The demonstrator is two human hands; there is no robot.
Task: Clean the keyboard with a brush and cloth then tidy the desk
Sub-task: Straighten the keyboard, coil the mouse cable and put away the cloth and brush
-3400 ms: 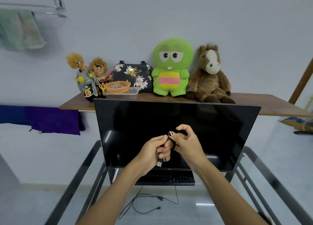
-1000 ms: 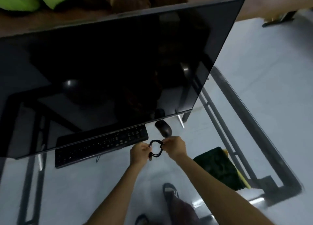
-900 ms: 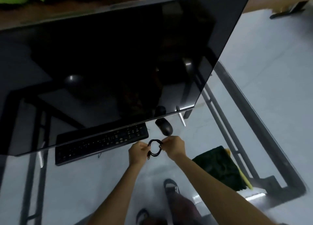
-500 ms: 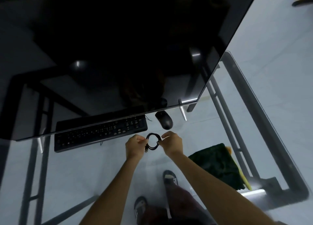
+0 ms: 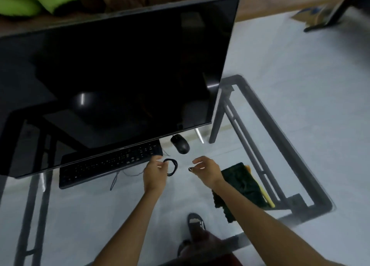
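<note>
Since half a second earlier, both hands had separated: the right hand (image 5: 206,168) had released the coiled cable (image 5: 171,166) and moved off to the right, while the left hand (image 5: 155,170) retained it. The left-hand fingers were curled, pinching the upper edge of the black coil, which hung just right of that hand above the glass desk (image 5: 280,210). The right-hand fingers were loosely curled and slightly spread, holding nothing; a dark-painted thumbnail was visible. The keyboard (image 5: 108,163) lay under the lower edge of the monitor (image 5: 120,65), its right end just beside the left hand. The mouse (image 5: 180,143) sat just right of the keyboard, beyond the coil. The dark green cloth (image 5: 244,185) lay at the right of the desk, partly hidden by the right forearm. No brush could be identified.
</note>
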